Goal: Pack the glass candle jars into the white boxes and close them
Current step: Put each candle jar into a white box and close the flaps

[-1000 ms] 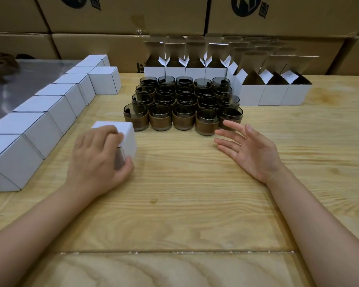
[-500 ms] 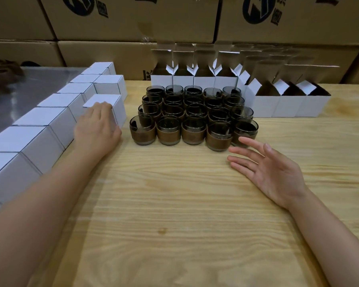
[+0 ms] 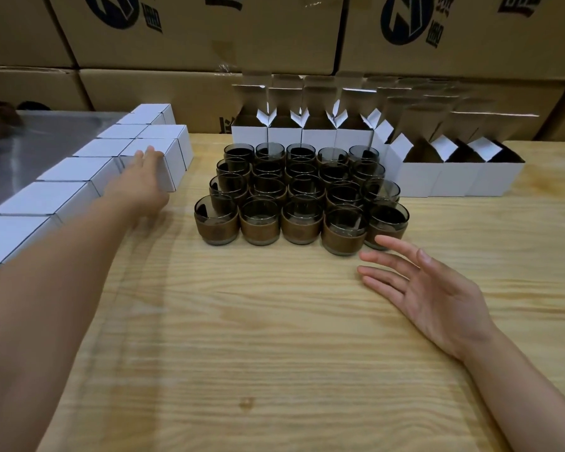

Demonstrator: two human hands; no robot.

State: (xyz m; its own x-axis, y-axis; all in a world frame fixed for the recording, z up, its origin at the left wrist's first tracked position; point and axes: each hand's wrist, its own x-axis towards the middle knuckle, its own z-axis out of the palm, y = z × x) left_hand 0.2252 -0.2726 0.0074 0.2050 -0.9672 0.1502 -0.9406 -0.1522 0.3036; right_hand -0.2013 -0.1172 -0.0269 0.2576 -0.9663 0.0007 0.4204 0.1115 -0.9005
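Pressing a closed box [image 3: 173,166] into the row [image 3: 75,171] at the bench's [image 3: 242,353] left edge with the flat left hand [image 3: 137,185] for tidy stacking, holding the empty right hand [image 3: 431,295] spread beside the jars [image 3: 302,220].

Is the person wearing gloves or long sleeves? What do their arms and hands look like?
No gloves and no sleeves in view. The left hand and right hand are bare, and the left forearm and right forearm are bare right to the picture's edge. No rings, watch or bracelet show. The left hand is a bit blurry.
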